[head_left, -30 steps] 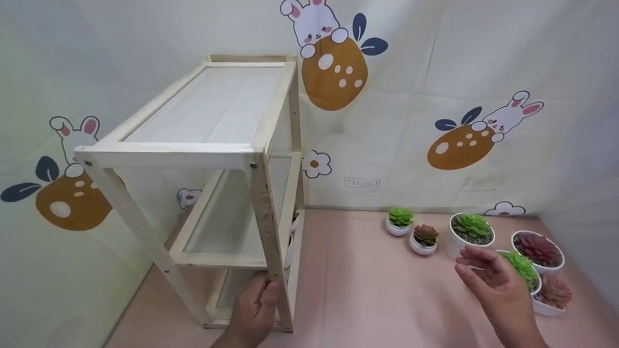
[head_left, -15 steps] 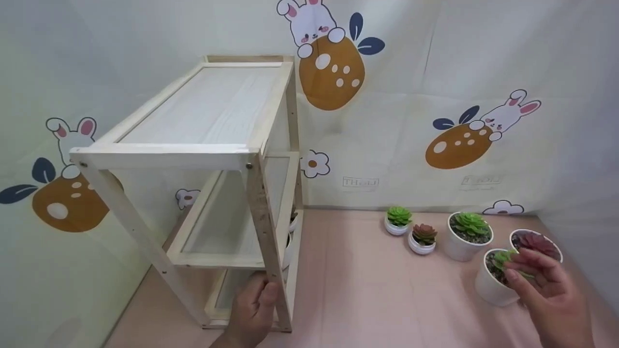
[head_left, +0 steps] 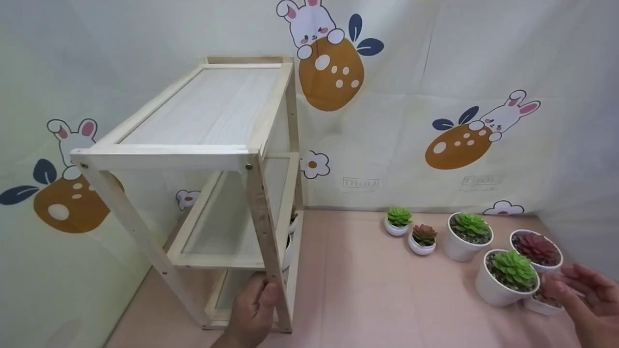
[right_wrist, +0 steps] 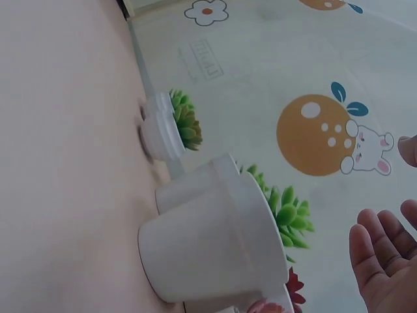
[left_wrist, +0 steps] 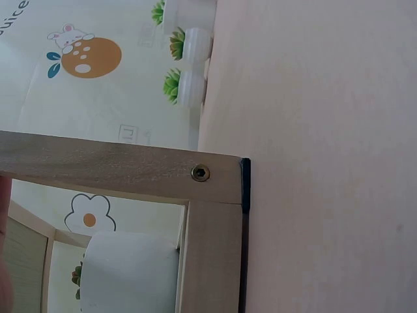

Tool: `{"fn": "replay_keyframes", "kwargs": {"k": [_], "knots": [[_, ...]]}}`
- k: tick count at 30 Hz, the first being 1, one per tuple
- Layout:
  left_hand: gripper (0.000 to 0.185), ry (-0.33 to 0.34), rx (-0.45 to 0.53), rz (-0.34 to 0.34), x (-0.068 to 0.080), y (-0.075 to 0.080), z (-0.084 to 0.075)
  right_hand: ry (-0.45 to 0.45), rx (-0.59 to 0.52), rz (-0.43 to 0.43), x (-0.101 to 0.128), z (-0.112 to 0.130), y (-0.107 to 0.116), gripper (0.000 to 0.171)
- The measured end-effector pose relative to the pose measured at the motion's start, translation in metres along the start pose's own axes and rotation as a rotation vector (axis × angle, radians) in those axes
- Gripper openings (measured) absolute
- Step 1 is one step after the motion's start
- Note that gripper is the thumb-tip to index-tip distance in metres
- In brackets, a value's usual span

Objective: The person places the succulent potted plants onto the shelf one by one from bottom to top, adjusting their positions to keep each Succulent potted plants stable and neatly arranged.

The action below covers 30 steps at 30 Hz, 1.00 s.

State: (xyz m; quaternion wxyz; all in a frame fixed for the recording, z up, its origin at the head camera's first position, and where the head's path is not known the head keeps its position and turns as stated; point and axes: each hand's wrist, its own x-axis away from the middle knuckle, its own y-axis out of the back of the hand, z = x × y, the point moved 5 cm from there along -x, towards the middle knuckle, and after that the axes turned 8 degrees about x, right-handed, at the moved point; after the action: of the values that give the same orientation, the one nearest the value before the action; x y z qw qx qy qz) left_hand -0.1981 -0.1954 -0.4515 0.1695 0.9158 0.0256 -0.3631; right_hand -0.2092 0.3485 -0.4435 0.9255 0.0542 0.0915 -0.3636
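Left hand (head_left: 254, 309) grips the front leg of the pale wooden three-tier shelf rack (head_left: 203, 159), low down — likely steadying it. Right hand (head_left: 587, 297), fingers loosely spread and empty, hovers beside the small white pot with a pinkish succulent (head_left: 541, 300), at the table's right edge.

No legible text on backdrop (head_left: 435, 72).

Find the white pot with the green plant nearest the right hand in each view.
Head: white pot with the green plant, lower right, beside the right hand.
Left wrist: not in it.
Right wrist: centre, large, lying sideways in the frame.
Shared landmark: rabbit-and-orange picture on the backdrop.
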Motion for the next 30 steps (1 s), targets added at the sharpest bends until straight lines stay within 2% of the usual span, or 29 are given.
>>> {"fn": "replay_keyframes", "kwargs": {"k": [2,3,6,9,13,17,24,28,30], "knots": [[0.017,-0.014,0.003,-0.006,-0.001,0.000,-0.002,0.015,-0.025,-0.032,-0.004,-0.001,0.006,0.046],[0.018,-0.020,0.008,-0.008,-0.001,-0.001,-0.002,0.029,-0.001,-0.043,-0.006,-0.002,0.009,0.046],[0.018,-0.028,0.011,-0.013,-0.002,-0.001,-0.004,0.044,0.183,-0.068,-0.011,-0.005,0.017,0.046],[0.017,-0.029,0.018,-0.014,-0.002,-0.001,-0.004,0.009,0.402,-0.073,-0.015,-0.008,0.023,0.043],[0.018,-0.037,0.028,-0.017,-0.003,-0.001,-0.003,-0.082,0.547,-0.058,-0.021,-0.015,0.029,0.059],[0.018,-0.037,0.024,-0.018,-0.002,0.000,-0.003,-0.150,0.591,-0.040,-0.028,-0.025,0.034,0.068],[0.016,-0.023,0.020,-0.015,-0.003,0.000,-0.003,-0.161,0.627,0.021,-0.044,-0.048,0.042,0.068],[0.014,-0.001,-0.002,-0.010,-0.002,0.001,-0.003,-0.195,0.651,0.084,-0.049,-0.062,0.043,0.076],[0.015,0.011,0.006,-0.009,-0.002,0.001,-0.003,-0.201,0.669,0.144,-0.050,-0.069,0.042,0.080]]}}
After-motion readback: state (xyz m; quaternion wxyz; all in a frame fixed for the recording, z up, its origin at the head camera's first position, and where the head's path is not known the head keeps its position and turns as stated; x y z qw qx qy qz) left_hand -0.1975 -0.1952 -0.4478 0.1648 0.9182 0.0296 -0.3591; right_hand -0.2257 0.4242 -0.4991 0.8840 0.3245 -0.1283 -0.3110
